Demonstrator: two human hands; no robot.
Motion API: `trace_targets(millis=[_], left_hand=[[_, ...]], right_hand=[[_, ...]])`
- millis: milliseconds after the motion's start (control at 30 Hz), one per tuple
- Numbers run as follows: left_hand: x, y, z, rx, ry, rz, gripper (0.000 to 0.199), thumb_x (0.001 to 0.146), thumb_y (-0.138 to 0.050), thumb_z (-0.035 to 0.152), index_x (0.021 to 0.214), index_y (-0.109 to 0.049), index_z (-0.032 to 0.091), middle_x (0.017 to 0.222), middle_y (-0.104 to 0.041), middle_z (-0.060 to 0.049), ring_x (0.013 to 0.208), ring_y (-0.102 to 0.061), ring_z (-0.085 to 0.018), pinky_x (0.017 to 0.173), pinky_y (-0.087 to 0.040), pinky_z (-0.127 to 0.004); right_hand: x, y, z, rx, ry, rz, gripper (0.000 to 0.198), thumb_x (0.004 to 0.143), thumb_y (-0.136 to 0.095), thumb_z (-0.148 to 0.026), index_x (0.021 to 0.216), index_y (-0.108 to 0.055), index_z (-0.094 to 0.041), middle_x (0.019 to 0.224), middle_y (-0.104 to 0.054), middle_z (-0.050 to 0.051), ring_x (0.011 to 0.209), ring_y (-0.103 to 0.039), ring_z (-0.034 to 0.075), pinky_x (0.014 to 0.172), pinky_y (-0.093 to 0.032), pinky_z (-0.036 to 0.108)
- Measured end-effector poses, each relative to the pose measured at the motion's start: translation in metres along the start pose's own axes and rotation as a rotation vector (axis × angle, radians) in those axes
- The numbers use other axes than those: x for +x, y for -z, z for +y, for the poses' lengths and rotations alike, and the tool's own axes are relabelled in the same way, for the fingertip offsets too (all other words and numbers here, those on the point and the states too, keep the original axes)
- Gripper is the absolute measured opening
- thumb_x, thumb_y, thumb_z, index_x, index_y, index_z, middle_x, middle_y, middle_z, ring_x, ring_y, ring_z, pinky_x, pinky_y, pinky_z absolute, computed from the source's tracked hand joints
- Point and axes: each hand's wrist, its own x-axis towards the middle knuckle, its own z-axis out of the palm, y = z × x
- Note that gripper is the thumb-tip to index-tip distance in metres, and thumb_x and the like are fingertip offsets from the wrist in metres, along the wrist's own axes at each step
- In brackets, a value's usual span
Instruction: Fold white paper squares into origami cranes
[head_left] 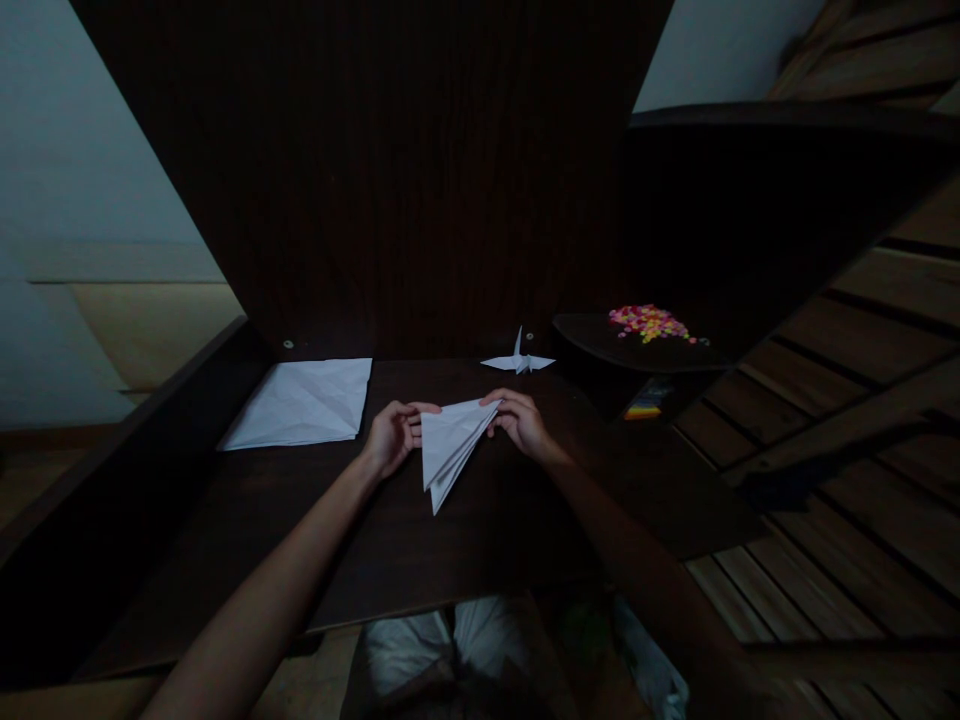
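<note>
Wooden desk (442,560), creased paper triangle (454,443)

Left forearm (289,565): bare, entering from lower left, angled upward toward center. Right forearm (611,510): bare, entering from lower right, angled upward toward center, partly in shadow. Left hand (394,438): thumb uppermost, directed right; fingers bent, pinch grip engaged. Right hand (521,420): positioned slightly higher in view; thumb directed left, fingers curled beneath, pinch grip engaged. Hands near each other, not touching, fingertips facing inward. Thighs (409,650): visible below, between forearms.
</note>
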Motion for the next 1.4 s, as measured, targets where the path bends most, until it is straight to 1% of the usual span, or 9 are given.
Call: trace_targets(millis=[100,200,300,433,567,833,1033,1267,1400], left_hand=[[-0.004,-0.006,-0.001,0.11,-0.073,0.048,0.028,0.058,-0.072,0.023,0.083,-0.068,0.012,0.075,-0.069,-0.004,0.063,-0.062,-0.014,0.055,-0.047,-0.022],[-0.008,-0.012,-0.004,0.154,-0.119,0.042,0.06,0.053,-0.08,0.017,0.11,-0.062,0.017,0.083,-0.071,-0.003,0.07,-0.065,-0.016,0.058,-0.05,-0.023],[-0.008,-0.014,-0.007,0.092,-0.115,0.075,0.077,0.054,-0.083,0.017,0.124,-0.052,0.021,0.089,-0.072,-0.004,0.078,-0.067,-0.018,0.064,-0.053,-0.027],[-0.006,-0.014,-0.015,0.1,0.038,-0.029,0.049,0.054,-0.086,0.02,0.099,-0.067,0.012,0.091,-0.073,-0.011,0.082,-0.068,-0.02,0.073,-0.055,-0.03],[-0.005,-0.017,-0.023,0.126,0.072,-0.075,0.041,0.051,-0.088,0.024,0.084,-0.071,0.008,0.086,-0.074,-0.012,0.075,-0.068,-0.02,0.07,-0.055,-0.03],[-0.002,-0.019,-0.022,0.109,0.012,0.009,0.032,0.058,-0.084,0.025,0.081,-0.07,0.006,0.08,-0.074,-0.012,0.069,-0.069,-0.02,0.065,-0.056,-0.029],[0.001,-0.019,-0.018,0.057,-0.02,0.071,0.022,0.077,-0.069,0.024,0.087,-0.068,0.004,0.076,-0.073,-0.014,0.064,-0.069,-0.02,0.059,-0.056,-0.029],[0.004,-0.014,-0.018,0.063,-0.099,0.069,0.021,0.071,-0.07,0.023,0.081,-0.067,0.005,0.072,-0.071,-0.012,0.062,-0.068,-0.02,0.06,-0.058,-0.032],[0.002,-0.011,-0.012,0.086,-0.194,0.036,0.036,0.065,-0.071,0.016,0.1,-0.068,0.009,0.074,-0.071,-0.006,0.059,-0.066,-0.017,0.057,-0.058,-0.031]], right_hand=[[0.0,-0.001,-0.001,0.015,0.037,0.022,0.026,0.073,-0.056,-0.037,0.069,-0.069,-0.015,0.07,-0.064,0.006,0.055,-0.056,0.015,0.042,-0.048,0.027],[0.0,-0.004,-0.001,-0.066,0.057,0.114,0.023,0.068,-0.068,-0.036,0.081,-0.067,-0.018,0.069,-0.063,0.001,0.052,-0.055,0.013,0.042,-0.047,0.025],[0.002,-0.006,0.001,-0.115,0.088,0.201,0.051,0.058,-0.079,-0.026,0.104,-0.059,-0.023,0.072,-0.066,-0.002,0.053,-0.058,0.013,0.045,-0.048,0.024],[0.003,-0.007,0.005,-0.07,0.116,0.277,0.063,0.058,-0.081,-0.026,0.114,-0.051,-0.026,0.073,-0.068,-0.003,0.06,-0.062,0.015,0.049,-0.049,0.023],[0.001,-0.009,0.007,-0.064,0.048,0.224,0.048,0.061,-0.08,-0.032,0.103,-0.059,-0.021,0.076,-0.07,0.0,0.06,-0.063,0.013,0.05,-0.049,0.022],[-0.001,-0.015,0.01,-0.182,-0.1,0.064,0.035,0.055,-0.083,-0.038,0.071,-0.066,-0.012,0.065,-0.069,0.004,0.055,-0.063,0.015,0.049,-0.051,0.025],[-0.001,-0.015,0.011,-0.151,-0.128,0.003,0.039,0.058,-0.081,-0.035,0.087,-0.065,-0.015,0.072,-0.07,0.003,0.06,-0.065,0.016,0.049,-0.051,0.024],[-0.002,-0.013,0.01,-0.11,-0.129,0.0,0.043,0.058,-0.081,-0.027,0.094,-0.062,-0.016,0.08,-0.071,0.004,0.066,-0.066,0.016,0.051,-0.049,0.021],[-0.002,-0.011,0.007,-0.082,-0.139,-0.01,0.04,0.059,-0.079,-0.027,0.095,-0.063,-0.017,0.083,-0.071,0.005,0.067,-0.064,0.015,0.053,-0.048,0.023]])
